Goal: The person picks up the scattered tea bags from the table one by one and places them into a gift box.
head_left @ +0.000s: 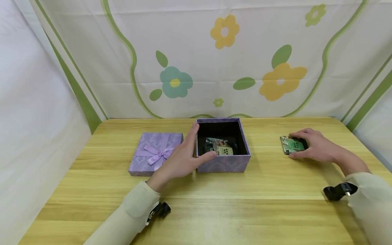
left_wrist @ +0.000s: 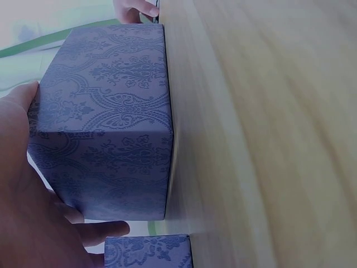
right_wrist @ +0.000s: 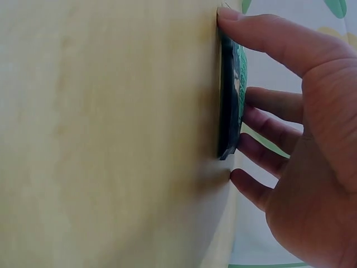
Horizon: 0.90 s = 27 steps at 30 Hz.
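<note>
A purple patterned box (head_left: 223, 164) with a black inside stands on the table, its top uncovered. Inside it lie small printed packets (head_left: 225, 150), partly overlapping. My left hand (head_left: 180, 158) rests at the box's front left corner, fingers fairly straight along the left wall and thumb over the front rim. Far to the right, my right hand (head_left: 321, 146) pinches a flat green and black packet (head_left: 292, 145) between thumb and fingers at its near and far edges. In the right wrist view the packet (right_wrist: 231, 95) lies flat at the tabletop, with the fingertips on its edges.
The purple box lid (head_left: 153, 143) with a ribbon bow lies left of the box, partly behind my left hand. A flower-printed curtain (head_left: 199, 51) closes off the table's back edge, and white cloth (head_left: 39, 112) hangs at the left. The wooden tabletop (head_left: 232, 211) stretches toward me.
</note>
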Each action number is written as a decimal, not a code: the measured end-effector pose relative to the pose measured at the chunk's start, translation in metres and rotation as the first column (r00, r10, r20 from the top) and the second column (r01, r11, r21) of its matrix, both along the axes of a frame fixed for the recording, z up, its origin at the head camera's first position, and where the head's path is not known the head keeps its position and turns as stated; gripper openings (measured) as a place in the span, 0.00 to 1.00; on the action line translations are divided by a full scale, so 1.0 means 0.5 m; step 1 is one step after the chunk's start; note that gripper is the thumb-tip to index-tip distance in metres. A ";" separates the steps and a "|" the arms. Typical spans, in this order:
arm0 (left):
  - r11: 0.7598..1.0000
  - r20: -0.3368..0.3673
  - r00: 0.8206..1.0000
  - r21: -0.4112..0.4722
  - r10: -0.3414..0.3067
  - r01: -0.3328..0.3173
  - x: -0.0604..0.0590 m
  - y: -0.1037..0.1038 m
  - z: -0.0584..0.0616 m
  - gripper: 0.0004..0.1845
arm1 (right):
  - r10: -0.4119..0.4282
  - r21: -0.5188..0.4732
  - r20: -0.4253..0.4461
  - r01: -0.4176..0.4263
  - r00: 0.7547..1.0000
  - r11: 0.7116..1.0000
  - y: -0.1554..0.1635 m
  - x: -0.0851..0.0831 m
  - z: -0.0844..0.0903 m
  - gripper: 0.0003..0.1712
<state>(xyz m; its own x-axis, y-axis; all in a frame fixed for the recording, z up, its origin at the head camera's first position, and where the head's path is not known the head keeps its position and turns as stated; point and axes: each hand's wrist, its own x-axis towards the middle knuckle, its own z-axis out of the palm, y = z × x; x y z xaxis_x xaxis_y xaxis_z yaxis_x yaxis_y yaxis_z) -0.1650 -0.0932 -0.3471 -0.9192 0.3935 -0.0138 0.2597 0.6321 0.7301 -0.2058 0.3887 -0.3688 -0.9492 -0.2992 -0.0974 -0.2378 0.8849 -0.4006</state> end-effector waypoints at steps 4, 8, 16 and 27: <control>1.000 0.007 1.000 0.003 0.001 -0.001 0.000 0.001 0.001 0.59 | 0.011 0.019 0.002 -0.011 1.000 1.000 0.000 -0.002 0.001 0.50; 1.000 0.006 1.000 0.001 0.002 -0.002 0.001 0.001 0.002 0.59 | 0.019 0.030 0.000 -0.019 1.000 0.999 0.001 -0.002 0.003 0.49; 1.000 0.008 1.000 -0.002 0.009 -0.009 0.001 0.001 0.001 0.59 | 0.015 0.027 -0.004 -0.015 1.000 1.000 -0.003 -0.005 0.004 0.48; 1.000 0.003 1.000 0.000 0.004 -0.004 0.000 0.001 0.001 0.59 | 0.050 0.081 -0.071 -0.044 0.996 0.996 -0.003 -0.010 0.007 0.44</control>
